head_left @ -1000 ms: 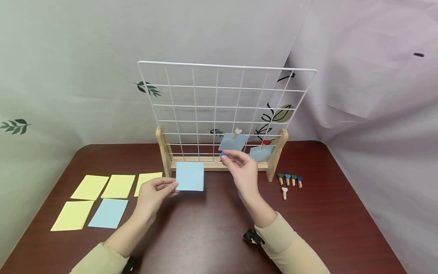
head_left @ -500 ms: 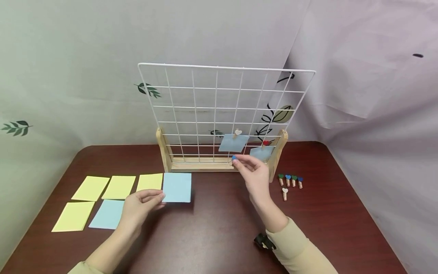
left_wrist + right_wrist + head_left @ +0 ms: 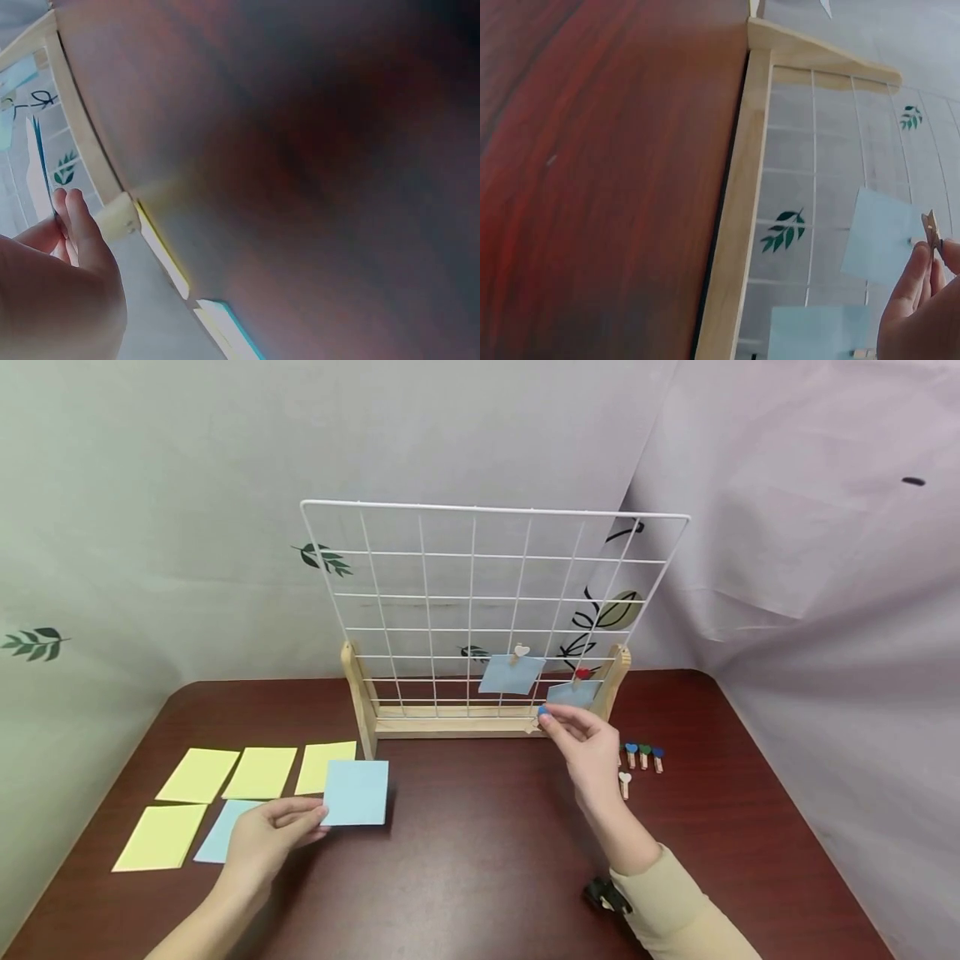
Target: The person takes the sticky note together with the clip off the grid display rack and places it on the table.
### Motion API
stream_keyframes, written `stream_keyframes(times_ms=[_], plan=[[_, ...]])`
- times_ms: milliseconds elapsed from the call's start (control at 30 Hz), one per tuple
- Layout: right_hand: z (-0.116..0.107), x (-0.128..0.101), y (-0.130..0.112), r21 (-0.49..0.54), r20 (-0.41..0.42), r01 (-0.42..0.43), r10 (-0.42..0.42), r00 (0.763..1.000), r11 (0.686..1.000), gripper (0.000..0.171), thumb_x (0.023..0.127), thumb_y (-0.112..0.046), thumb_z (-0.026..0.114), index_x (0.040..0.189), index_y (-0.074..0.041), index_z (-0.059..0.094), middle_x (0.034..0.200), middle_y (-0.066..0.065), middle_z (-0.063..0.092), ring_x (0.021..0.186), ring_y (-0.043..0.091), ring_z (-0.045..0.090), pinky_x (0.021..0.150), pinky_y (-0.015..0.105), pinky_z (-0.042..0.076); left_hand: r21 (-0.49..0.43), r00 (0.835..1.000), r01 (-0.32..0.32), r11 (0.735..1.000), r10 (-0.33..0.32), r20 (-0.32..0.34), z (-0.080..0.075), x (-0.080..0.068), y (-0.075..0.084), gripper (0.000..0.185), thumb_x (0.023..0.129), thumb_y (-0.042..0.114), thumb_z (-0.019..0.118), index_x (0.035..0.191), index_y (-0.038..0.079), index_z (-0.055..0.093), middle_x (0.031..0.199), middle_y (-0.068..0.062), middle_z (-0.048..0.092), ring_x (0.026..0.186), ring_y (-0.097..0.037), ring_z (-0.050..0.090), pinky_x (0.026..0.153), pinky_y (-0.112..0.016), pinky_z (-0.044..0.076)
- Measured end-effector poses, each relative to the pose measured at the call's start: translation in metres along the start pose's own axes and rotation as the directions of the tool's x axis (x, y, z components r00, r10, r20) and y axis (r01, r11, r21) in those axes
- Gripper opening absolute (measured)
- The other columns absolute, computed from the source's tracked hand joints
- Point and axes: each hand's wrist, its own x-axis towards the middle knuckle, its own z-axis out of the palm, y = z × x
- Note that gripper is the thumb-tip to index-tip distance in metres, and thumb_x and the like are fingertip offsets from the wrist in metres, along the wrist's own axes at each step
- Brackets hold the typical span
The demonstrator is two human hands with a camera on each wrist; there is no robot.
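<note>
Between thumb and fingers, my left hand pinches a light blue sticky note by its left edge, held up over the table. My right hand pinches a small wooden clothespin with a blue heart, in front of the grid's lower right. Behind stands a white wire grid on a wooden stand. Two blue notes hang on it: one note under a white-heart clothespin, the other note under a red-heart clothespin, partly behind my right hand.
Several yellow notes and a blue note, partly covered by my left hand, lie at the table's left. Several heart clothespins lie at the right, some partly hidden by my right hand. A pale curtain hangs behind the table.
My left hand has moved left and nearer to me with the blue note. The right hand has shifted right and slightly down with the blue-heart clothespin. The clipped notes stay put.
</note>
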Motion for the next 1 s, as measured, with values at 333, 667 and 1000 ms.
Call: stream_keyframes(times_ms=[333, 667, 1000], plan=[[-0.027, -0.001, 0.006, -0.024, -0.017, -0.014, 0.014, 1.0, 1.0, 0.023, 0.095, 0.008, 0.074, 0.116, 0.018, 0.071, 0.083, -0.014, 0.079, 0.075, 0.003, 0.077, 0.079, 0.02, 0.065, 0.083, 0.999, 0.005, 0.997, -0.002, -0.033, -0.013, -0.001, -0.008, 0.036, 0.099, 0.006, 0.074, 0.124, -0.018, 0.067, 0.084, -0.002, 0.082, 0.071, -0.006, 0.078, 0.073, -0.023, 0.066], [-0.061, -0.004, 0.013, -0.11, -0.037, -0.049, 0.046, 0.998, 0.993, 0.025, 0.095, 0.007, 0.074, 0.116, 0.019, 0.07, 0.078, -0.016, 0.079, 0.071, 0.004, 0.076, 0.073, 0.018, 0.063, 0.201, 0.999, -0.032, 0.979, 0.037, -0.024, -0.022, 0.0, -0.016, 0.033, 0.099, 0.008, 0.075, 0.12, -0.017, 0.07, 0.087, -0.01, 0.083, 0.068, -0.004, 0.076, 0.07, -0.02, 0.064], [-0.09, -0.006, 0.018, -0.251, -0.035, -0.077, 0.07, 0.997, 0.965, 0.017, 0.094, -0.003, 0.079, 0.108, 0.006, 0.078, 0.074, -0.016, 0.078, 0.06, 0.001, 0.07, 0.048, 0.017, 0.048, 0.243, 0.999, -0.026, 0.97, 0.032, -0.02, -0.028, 0.001, -0.02, 0.034, 0.1, 0.008, 0.073, 0.12, -0.018, 0.068, 0.089, -0.014, 0.083, 0.068, -0.004, 0.076, 0.068, -0.021, 0.065]])
